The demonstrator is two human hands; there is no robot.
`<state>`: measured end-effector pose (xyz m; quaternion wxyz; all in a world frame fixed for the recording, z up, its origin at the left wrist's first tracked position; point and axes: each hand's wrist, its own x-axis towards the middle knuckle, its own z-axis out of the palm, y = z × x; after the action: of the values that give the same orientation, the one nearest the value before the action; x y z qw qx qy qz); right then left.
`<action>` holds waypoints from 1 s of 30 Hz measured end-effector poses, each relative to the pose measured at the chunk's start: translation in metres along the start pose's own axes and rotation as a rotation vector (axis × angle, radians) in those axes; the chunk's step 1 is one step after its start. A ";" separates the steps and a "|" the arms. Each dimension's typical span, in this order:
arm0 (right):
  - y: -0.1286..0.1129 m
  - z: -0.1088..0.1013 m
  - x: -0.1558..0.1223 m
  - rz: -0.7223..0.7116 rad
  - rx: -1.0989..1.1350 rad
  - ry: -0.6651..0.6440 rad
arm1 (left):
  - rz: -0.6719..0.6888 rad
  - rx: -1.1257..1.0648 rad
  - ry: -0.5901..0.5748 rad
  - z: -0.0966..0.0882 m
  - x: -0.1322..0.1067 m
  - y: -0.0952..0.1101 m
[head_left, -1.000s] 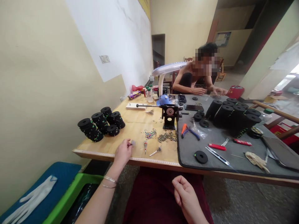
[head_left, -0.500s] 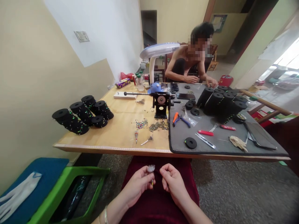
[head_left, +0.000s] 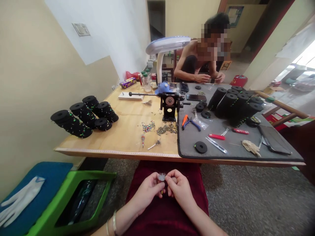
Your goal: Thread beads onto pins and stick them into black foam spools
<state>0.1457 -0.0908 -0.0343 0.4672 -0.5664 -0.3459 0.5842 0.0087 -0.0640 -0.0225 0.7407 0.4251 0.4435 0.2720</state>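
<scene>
Above my lap, my left hand (head_left: 150, 186) is closed round a small bundle of thin grey wire-like strands (head_left: 161, 177). Its top fans out like a brush, and a bit of yellow shows at the lower end below my fingers. My right hand (head_left: 180, 187) is pinched right beside the fanned top, thumb and forefinger at its edge; whatever lies between those fingertips is too small to make out. On the table edge ahead lie two similar small bundles, one with reddish tips (head_left: 143, 140) and one dark-headed with a white stem (head_left: 154, 145).
Small coloured beads (head_left: 148, 126) and metal bits (head_left: 165, 128) lie before a black hand-cranked winder (head_left: 169, 106). Black foam spools (head_left: 71, 123) stand left, more (head_left: 222, 101) right. Pliers (head_left: 190, 123) and a cutter (head_left: 216, 145) rest on the grey mat (head_left: 187, 147). Opposite sits a person (head_left: 189, 64).
My right hand has come left to the bundle's top; before, there was a gap between the hands. The person's hands opposite have drawn closer together. The view has shifted slightly.
</scene>
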 end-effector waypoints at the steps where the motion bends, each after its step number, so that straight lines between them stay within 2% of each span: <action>1: 0.000 0.000 0.000 -0.007 -0.003 0.003 | 0.003 0.001 -0.004 0.000 0.000 0.000; 7: 0.002 0.001 0.001 0.009 0.060 -0.022 | -0.062 -0.142 -0.049 0.002 -0.001 0.001; 12: 0.008 -0.001 0.003 0.001 0.071 -0.013 | -0.099 -0.272 -0.033 -0.001 0.000 -0.001; 16: 0.010 -0.001 0.005 0.017 0.062 -0.022 | -0.101 -0.281 -0.034 -0.001 0.002 -0.004; 21: 0.012 -0.003 0.004 0.049 0.081 -0.042 | -0.094 -0.233 0.019 -0.001 0.004 -0.006; 25: 0.015 -0.006 0.002 0.092 0.083 -0.028 | -0.104 -0.279 0.088 -0.004 0.007 -0.010; 30: 0.015 -0.007 -0.001 0.152 0.056 -0.068 | -0.137 -0.325 0.104 -0.006 0.010 -0.013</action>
<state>0.1500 -0.0975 -0.0484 0.4252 -0.5576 -0.3011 0.6462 0.0079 -0.0601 -0.0392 0.7925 0.2541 0.4592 0.3106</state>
